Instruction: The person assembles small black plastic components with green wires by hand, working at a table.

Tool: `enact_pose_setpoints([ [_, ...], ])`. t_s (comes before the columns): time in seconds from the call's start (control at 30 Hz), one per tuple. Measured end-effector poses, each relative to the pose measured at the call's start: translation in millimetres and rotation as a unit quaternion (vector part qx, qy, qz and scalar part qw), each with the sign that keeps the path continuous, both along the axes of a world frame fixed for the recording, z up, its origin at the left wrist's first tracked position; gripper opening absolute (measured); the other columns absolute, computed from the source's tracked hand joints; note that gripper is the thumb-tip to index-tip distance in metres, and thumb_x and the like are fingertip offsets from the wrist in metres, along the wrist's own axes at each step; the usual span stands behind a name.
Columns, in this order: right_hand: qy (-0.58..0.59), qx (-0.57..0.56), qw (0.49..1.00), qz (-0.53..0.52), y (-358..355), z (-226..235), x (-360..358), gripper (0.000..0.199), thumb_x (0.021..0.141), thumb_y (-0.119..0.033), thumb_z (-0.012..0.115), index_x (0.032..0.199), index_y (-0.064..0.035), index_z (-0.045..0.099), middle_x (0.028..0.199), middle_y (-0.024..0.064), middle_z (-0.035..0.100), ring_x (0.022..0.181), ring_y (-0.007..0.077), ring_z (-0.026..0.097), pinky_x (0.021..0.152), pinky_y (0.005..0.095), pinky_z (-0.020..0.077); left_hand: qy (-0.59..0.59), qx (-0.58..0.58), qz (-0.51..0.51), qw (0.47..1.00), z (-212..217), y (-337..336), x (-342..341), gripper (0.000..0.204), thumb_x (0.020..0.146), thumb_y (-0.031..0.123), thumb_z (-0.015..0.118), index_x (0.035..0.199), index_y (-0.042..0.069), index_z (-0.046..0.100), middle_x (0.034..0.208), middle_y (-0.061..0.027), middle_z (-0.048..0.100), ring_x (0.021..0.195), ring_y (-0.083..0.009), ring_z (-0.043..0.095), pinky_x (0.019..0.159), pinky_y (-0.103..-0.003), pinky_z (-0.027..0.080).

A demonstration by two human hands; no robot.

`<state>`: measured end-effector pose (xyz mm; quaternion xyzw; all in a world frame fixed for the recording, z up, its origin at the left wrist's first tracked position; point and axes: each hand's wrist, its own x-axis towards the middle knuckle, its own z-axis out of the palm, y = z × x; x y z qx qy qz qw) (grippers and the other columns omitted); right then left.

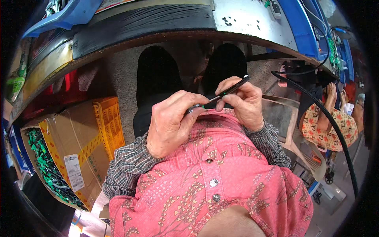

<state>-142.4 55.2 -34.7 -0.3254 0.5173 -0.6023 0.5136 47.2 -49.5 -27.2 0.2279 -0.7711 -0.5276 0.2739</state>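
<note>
On the person's side of the near edge of the desk (244, 8), the fingers (191, 98) of the left hand (169, 120) and right hand (248, 103) pinch closed on a slim black pen-like piece (235, 85).

Work surface (144, 33) bows across the top of the fisheye view, its front edge worn, faced in wrinkled black covering at centre-left and a pale, dark-flecked sheet (242, 10) to the right, where light glares back; deep shade beneath. Floor (122, 75) grey and speckled where it shows under the bench line, with an open cardboard box (81, 130) at left and a yellow slatted crate (108, 122) just beside it. Right side: beige plastic chair (293, 122), more cluttered grey floor beyond; bright patch of light at lower left.
</note>
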Motion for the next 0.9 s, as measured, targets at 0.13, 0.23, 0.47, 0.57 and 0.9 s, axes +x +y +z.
enact_pose_setpoints([
  [0.13,-0.077,-0.014,0.997,-0.014,1.1,-7.1,-9.7,0.015,0.082,0.008,0.060,0.097,0.0065,0.061,0.096,0.0168,0.063,0.072,0.0218,0.067,0.067,0.0306,0.0572,-0.010,0.095,-0.003,0.995,0.1,-2.6,3.0,0.016,0.083,-0.003,0.063,0.097,0.001,0.066,0.083,-0.0066,0.066,0.063,-0.0088,0.058,0.056,-0.022,0.045],
  [0.23,-0.109,-0.018,0.994,-0.005,-0.8,-7.9,-6.9,0.015,0.082,0.008,0.059,0.097,0.0070,0.061,0.096,0.0174,0.063,0.072,0.0230,0.067,0.067,0.0318,0.0578,0.004,0.166,-0.011,0.986,-4.4,-0.5,2.7,0.015,0.087,-0.002,0.061,0.101,0.000,0.065,0.082,-0.0042,0.065,0.060,-0.0037,0.053,0.052,-0.019,0.042],
  [0.47,-0.140,-0.010,0.990,0.003,-0.2,-11.7,-5.9,0.015,0.082,0.010,0.058,0.097,0.0081,0.061,0.097,0.0187,0.063,0.077,0.0250,0.069,0.070,0.0334,0.0593,0.003,0.262,-0.040,0.964,-1.9,0.1,-1.2,0.017,0.089,0.000,0.059,0.106,-0.001,0.063,0.079,-0.0018,0.063,0.059,-0.0023,0.052,0.052,-0.017,0.043],
  [0.57,-0.137,-0.018,0.990,0.007,-1.1,-12.3,-6.4,0.016,0.083,0.010,0.057,0.098,0.0085,0.061,0.098,0.0191,0.063,0.079,0.0254,0.069,0.072,0.0338,0.0597,-0.018,0.303,-0.016,0.953,-0.3,-0.6,-3.1,0.018,0.081,0.002,0.066,0.099,0.003,0.066,0.078,-0.0056,0.064,0.066,-0.0079,0.057,0.059,-0.023,0.045],
  [0.9,-0.060,-0.035,0.997,0.026,-1.3,-14.0,-6.8,0.015,0.084,0.008,0.060,0.098,0.0089,0.063,0.101,0.0191,0.061,0.082,0.0249,0.068,0.073,0.0330,0.0594,-0.020,0.290,-0.019,0.957,-2.1,-1.1,-6.0,0.018,0.081,0.002,0.065,0.099,0.002,0.066,0.079,-0.0075,0.063,0.066,-0.0095,0.057,0.060,-0.023,0.045],
])
